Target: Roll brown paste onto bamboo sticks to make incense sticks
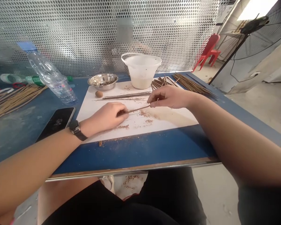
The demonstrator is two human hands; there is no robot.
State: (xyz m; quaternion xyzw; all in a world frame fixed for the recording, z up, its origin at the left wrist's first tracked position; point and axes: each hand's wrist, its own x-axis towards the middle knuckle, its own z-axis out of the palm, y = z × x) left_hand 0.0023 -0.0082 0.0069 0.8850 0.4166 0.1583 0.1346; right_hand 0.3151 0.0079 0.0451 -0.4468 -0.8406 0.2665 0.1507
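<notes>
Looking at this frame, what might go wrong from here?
The thin stick runs from under the left hand to the right hand's fingertips; uneven pressure might snap it.
The phone lies close by the left forearm, so a sweep of that arm could nudge it.
The small brown ball sits loose near the paper's corner and might roll off if bumped.

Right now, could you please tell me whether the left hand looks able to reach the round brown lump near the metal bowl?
Probably yes: the brown lump lies just beyond the left hand and nothing tall stands between them, though the hand would likely have to leave the brown stick first.
</notes>
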